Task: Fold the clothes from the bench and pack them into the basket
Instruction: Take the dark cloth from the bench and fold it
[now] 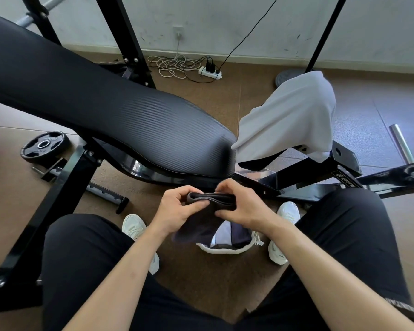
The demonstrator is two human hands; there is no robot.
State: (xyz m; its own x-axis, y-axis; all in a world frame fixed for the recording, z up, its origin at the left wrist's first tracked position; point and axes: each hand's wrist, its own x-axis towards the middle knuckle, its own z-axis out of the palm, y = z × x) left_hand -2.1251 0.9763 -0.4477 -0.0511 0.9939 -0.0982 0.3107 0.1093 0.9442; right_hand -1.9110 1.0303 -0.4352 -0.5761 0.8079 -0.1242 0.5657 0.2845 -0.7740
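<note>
Between knees in black trousers (86, 247), the left hand (177, 209) and right hand (245, 207) pinch a folded dark cloth (213, 199) with curled fingers, above the white basket (225, 250); a pale garment (287, 115) hangs just beyond the table (129, 115).

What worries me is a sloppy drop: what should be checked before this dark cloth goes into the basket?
1. Grip: ok, left hand and right hand both pinch the dark cloth.
2. Fold finished: cannot tell, its lower part hangs loose.
3. Basket under the cloth: ok, it sits between the shoes.
4. Room in basket: cannot tell, folded pieces lie inside, partly hidden.
5. Bench emptied: not ok, a grey garment hangs on its end.
</note>
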